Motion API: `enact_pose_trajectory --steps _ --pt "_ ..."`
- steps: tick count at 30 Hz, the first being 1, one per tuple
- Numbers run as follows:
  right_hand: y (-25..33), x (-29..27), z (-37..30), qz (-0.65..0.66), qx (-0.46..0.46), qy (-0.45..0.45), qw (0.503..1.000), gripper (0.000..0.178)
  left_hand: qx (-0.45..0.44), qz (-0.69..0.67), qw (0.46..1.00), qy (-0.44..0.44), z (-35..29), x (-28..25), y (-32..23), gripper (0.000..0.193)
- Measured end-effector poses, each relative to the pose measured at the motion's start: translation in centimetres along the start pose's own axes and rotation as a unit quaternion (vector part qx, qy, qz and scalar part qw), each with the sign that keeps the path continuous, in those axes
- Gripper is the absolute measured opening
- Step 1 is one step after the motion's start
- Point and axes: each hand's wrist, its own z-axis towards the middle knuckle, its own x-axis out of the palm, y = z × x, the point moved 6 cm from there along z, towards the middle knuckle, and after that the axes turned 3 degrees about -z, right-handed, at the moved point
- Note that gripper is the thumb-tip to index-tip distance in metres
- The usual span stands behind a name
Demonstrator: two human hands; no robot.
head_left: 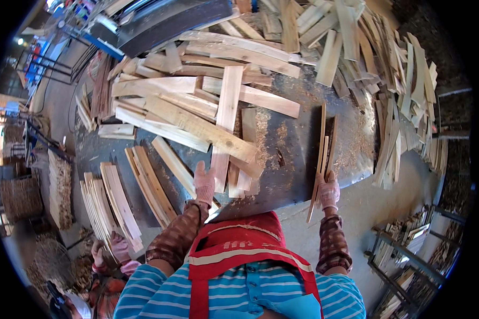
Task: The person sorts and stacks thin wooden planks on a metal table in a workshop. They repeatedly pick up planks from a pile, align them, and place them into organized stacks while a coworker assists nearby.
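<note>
My left hand (204,184), in a pale pink knit glove, reaches over the near side of the table with its fingers apart. Nothing shows in its grasp. Just right of it lies the lower end of a long pinkish plank (226,119), which crosses under a knotty yellowish plank (202,127). Whether the fingertips touch the pinkish plank I cannot tell. At the table's right front edge my right hand (328,192), gloved alike, is closed round the near ends of some thin wooden strips (323,149), held on edge and pointing away from me. The palm side is hidden.
A dark metal table (298,178) carries heaped planks and sawdust (356,141). Lower left, a co-worker's gloved hands (120,247) are at a row of boards (98,199). More boards (404,106) pile up far right. A metal rack (410,255) holding wood stands lower right.
</note>
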Motion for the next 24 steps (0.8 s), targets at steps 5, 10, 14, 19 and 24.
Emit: enact_pose_trajectory --steps 5,10,14,19,24 --pt "-0.4 1.2 0.6 -0.16 0.033 -0.084 0.983 0.07 -0.018 0.073 0.996 -0.038 0.2 5.4 -5.6 0.083" --pt "0.5 1.2 0.4 -0.126 0.003 -0.107 0.986 0.064 -0.053 -0.034 0.984 -0.165 3.9 7.6 -6.5 0.069" --pt "4.9 5.2 -1.6 -0.284 -0.059 -0.112 0.951 0.113 -0.103 -0.199 0.967 -0.124 8.0 7.4 -5.4 0.038" --pt "2.8 3.9 -0.8 -0.203 -0.059 -0.095 0.973 0.114 -0.108 -0.415 0.901 -0.063 7.3 5.3 -6.3 0.025" --pt "-0.3 1.2 0.8 -0.123 -0.054 -0.051 0.99 0.097 -0.187 -0.628 0.755 0.012 1.9 0.3 -7.9 0.025"
